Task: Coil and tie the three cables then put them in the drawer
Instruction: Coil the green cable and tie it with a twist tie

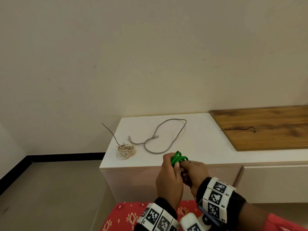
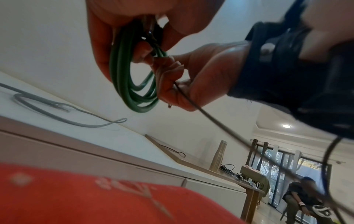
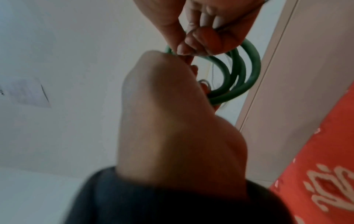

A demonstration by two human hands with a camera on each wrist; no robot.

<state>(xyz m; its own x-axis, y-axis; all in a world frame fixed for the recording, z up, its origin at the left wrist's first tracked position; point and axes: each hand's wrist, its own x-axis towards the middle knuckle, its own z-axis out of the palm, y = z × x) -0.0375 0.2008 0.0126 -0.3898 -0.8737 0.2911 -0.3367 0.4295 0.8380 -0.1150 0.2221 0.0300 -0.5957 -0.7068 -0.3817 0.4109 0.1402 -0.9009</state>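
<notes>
While the left hand curls its fingers round one side of the green cable, the right hand works at the same bunched spot from the other side, so the two hands meet on the coil with nothing between them. Both hold it in the air just in front of the white cabinet, near its front edge and above the person's lap. In the left wrist view the coil hangs down from the left hand as several loops, its plane roughly upright, and the gathered point where a tie must go sits at the top, right between the two thumbs. From the right hand's curled fingers a thin dark wire tie runs out and trails away down past the right wrist; its free length therefore lies on the right side, and that hand looks the better placed to wrap or twist it. Whether it already circles the loops I cannot tell.

The green cable is thick, smooth and glossy, wound in about four even turns. Behind it on the cabinet top lie the grey cable, loose and uncoiled, and the cream cable, already bundled with a dark tie sticking up. Another dark tie lies on the wooden board.
</notes>
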